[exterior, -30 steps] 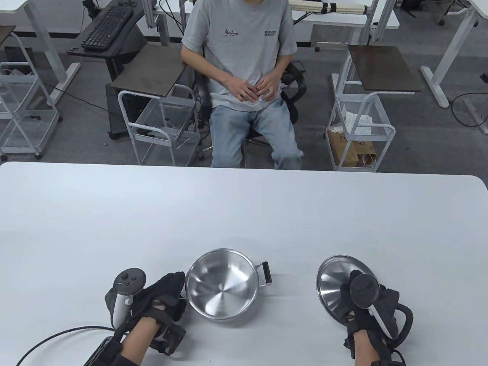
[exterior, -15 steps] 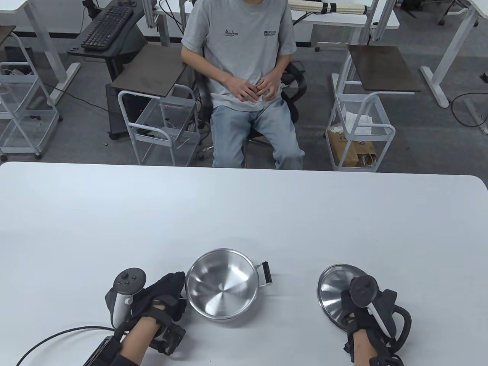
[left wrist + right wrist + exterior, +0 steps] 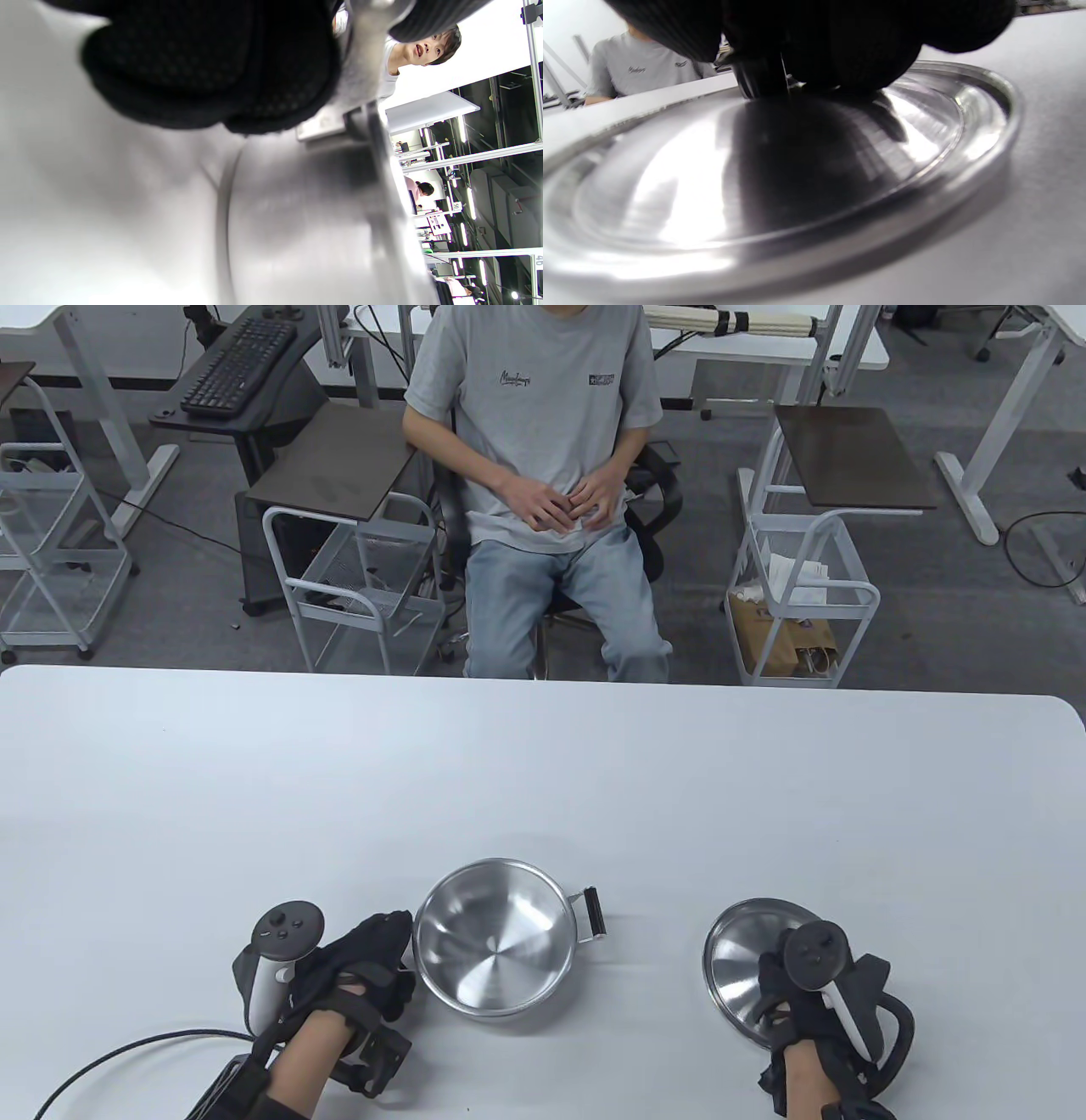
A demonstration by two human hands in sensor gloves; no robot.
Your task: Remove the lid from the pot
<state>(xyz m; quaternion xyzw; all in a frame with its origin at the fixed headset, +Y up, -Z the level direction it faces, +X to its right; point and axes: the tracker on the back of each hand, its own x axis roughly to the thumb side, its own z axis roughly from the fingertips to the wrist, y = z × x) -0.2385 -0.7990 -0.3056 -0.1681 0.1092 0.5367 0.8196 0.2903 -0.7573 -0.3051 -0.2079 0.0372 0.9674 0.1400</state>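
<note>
The steel pot [image 3: 492,937] stands open near the table's front edge, its inside bare. My left hand [image 3: 369,959] grips the pot's left handle; the left wrist view shows gloved fingers [image 3: 212,67] wrapped over the handle bracket against the pot wall [image 3: 305,220]. The steel lid [image 3: 747,959] lies on the table to the right of the pot, dome side up. My right hand [image 3: 785,984] grips the lid's knob from above; the right wrist view shows the lid [image 3: 780,178] resting flat on the table under my fingers [image 3: 840,46].
The pot's right handle [image 3: 594,912] with a black grip points toward the lid. A person [image 3: 543,483] sits beyond the white table's [image 3: 543,780] far edge. A cable [image 3: 127,1052] trails from my left wrist.
My right hand has lowered the lid slightly toward me and down onto the table. The left hand and pot have not moved.
</note>
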